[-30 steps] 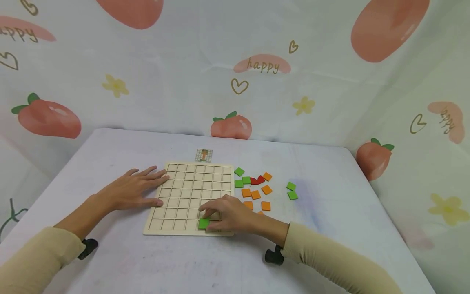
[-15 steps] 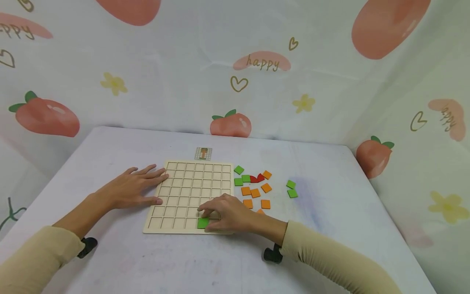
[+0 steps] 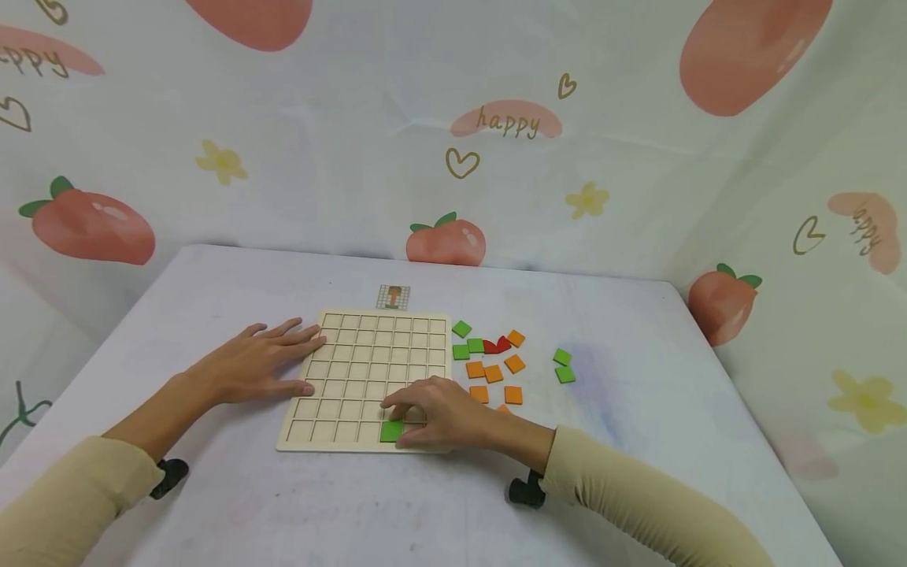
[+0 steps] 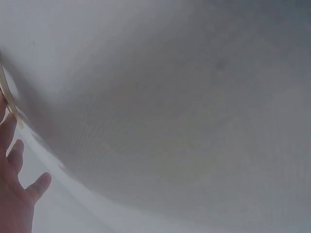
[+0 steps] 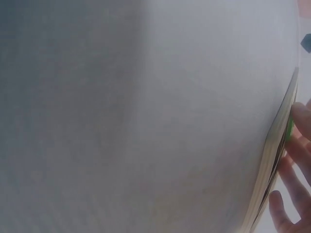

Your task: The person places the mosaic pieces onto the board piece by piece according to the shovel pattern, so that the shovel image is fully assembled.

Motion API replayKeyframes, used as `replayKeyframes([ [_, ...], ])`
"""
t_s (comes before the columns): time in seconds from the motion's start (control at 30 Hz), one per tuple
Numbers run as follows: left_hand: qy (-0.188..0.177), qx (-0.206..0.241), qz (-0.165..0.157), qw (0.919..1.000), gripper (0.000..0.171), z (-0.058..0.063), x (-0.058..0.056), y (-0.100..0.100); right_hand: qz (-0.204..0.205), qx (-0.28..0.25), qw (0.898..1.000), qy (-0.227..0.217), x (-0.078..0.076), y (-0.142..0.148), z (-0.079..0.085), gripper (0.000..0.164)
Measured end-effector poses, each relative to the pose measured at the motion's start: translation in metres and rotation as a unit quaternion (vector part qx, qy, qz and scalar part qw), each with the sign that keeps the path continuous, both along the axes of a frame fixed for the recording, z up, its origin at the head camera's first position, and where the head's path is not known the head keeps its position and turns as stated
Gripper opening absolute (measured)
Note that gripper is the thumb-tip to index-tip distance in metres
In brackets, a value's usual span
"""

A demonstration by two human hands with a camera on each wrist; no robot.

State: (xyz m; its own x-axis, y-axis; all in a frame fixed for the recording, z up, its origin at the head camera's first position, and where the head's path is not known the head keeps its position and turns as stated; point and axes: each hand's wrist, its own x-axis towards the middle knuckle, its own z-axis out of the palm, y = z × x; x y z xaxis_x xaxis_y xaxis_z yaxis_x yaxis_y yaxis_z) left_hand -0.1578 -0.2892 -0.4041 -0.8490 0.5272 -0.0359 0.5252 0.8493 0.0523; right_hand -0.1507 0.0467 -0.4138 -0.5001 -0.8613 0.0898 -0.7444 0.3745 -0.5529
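A pale wooden grid board (image 3: 354, 370) lies on the white table. At its near edge, a green square tile (image 3: 391, 431) lies in a cell of the front row. My right hand (image 3: 442, 409) pinches this tile, thumb at its right side and index finger at its far side. In the right wrist view, the green tile (image 5: 290, 127) shows between thumb and finger at the board's edge. My left hand (image 3: 262, 366) rests with spread, straight fingers on the board's left edge, and holds nothing. The left wrist view catches only part of the left hand (image 4: 17, 184) beside the board's edge.
Right of the board lie loose orange tiles (image 3: 513, 395), green tiles (image 3: 475, 345) and red pieces (image 3: 503, 344). Two green tiles (image 3: 564, 374) lie farther right. Behind the board is a small pattern card (image 3: 393, 297). A printed cloth (image 3: 354, 157) hangs behind the table.
The green tile has shifted slightly left and now sits squarer in its front-row cell. The right hand has barely moved; the left hand stays on the board's edge.
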Motion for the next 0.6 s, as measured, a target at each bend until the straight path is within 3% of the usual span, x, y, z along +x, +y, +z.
replayKeyframes([
  [0.23,0.001,0.000,0.001,1.0000,0.083,0.001,0.001,0.000,0.005,0.002,1.000,0.003,-0.001,-0.001,0.000,0.049],
  [0.4,0.000,0.001,0.001,1.0000,0.083,0.001,0.001,0.000,0.007,-0.001,1.000,0.006,-0.002,0.006,0.009,0.049],
  [0.6,0.000,-0.001,0.002,1.0000,0.084,0.001,0.001,0.000,-0.025,-0.023,0.999,-0.003,-0.013,0.033,0.019,0.050],
])
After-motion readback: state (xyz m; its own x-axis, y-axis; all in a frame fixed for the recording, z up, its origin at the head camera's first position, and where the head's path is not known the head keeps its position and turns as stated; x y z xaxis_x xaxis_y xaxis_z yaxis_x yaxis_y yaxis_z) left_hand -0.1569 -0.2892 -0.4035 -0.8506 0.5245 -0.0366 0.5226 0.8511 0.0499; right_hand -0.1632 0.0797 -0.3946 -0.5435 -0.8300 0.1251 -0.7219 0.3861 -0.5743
